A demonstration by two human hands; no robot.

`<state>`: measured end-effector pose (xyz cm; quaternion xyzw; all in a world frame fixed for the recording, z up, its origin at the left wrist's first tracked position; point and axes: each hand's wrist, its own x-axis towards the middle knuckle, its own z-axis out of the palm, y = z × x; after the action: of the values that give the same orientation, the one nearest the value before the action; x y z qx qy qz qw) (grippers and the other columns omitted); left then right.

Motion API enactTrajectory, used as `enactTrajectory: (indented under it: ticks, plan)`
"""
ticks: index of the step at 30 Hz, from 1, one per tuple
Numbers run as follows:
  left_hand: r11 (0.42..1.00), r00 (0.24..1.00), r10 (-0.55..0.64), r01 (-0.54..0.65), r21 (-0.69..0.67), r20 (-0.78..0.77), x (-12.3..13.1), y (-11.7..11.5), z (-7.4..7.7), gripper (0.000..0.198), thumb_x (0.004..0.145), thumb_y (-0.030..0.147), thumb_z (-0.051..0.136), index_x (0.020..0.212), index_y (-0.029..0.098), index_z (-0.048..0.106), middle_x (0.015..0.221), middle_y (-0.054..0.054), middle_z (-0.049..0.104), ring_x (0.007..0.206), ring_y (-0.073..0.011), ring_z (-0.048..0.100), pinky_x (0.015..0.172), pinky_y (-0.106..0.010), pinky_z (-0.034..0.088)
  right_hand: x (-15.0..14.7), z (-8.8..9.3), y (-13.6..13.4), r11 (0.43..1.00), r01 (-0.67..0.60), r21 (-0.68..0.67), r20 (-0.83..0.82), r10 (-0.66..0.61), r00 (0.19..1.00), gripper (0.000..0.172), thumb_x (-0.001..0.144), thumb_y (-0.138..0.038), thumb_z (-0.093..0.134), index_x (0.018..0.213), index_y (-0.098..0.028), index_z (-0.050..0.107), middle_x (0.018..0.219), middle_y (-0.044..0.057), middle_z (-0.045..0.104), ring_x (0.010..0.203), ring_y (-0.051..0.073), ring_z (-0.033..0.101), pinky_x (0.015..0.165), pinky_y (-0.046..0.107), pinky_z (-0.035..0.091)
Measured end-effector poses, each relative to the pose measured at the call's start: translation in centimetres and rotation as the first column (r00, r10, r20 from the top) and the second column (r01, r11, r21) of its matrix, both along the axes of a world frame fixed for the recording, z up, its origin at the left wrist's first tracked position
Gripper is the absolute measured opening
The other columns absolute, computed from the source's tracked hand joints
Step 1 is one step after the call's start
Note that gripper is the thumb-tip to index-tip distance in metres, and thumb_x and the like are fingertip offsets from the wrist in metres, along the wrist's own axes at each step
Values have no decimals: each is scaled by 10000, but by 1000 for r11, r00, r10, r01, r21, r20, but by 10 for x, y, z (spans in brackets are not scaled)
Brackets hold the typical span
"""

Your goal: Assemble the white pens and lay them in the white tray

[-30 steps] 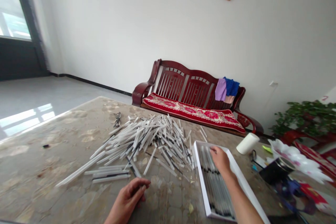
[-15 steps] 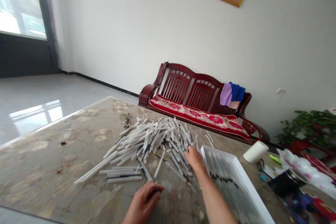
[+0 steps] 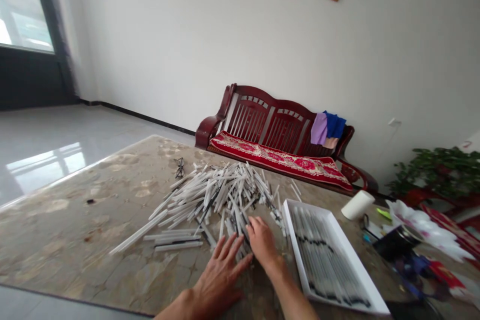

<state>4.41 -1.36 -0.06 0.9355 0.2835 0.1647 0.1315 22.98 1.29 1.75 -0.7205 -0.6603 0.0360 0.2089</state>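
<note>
A large loose pile of thin, pen-like sticks [image 3: 210, 195], mostly whitish with some black ones, lies across the middle of the table. My left hand [image 3: 219, 270] is open with its fingers spread, its fingertips at the pile's near edge. Close beside it, my right hand [image 3: 262, 242] rests its slightly bent fingers on the sticks at the front right; its thumb is hidden. Several sticks lie between the two hands, partly covered by the fingers. To the right stands a white open box [image 3: 350, 245] holding rows of similar sticks with dark bands.
The patterned tabletop [image 3: 90, 240] carries eyeglasses [image 3: 180, 167] behind the pile. Beyond the box are a white paper roll [image 3: 357, 205], a black cup [image 3: 397, 242] and a white scalloped tray [image 3: 427, 227]. A red wooden bench [image 3: 277, 130] stands behind the table.
My right hand has moved left and nearer, away from the box. My left hand has gone forward and right and spread its fingers. Some sticks at the pile's front right have shifted.
</note>
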Motion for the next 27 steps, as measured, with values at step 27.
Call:
enactTrajectory:
  ticks: [27]
  plan:
    - [979,996,30,-47,197,86,-18,98,2,561,836,-4,451,1253,325,631,1440,-65,537,1349,-277,437,1165,-609,120,39,-15,-1,994,-28,106,-287,57,956,454,796,-103,452,1166,-215,690,1207,62,696,1184,211,604,1057,386,437]
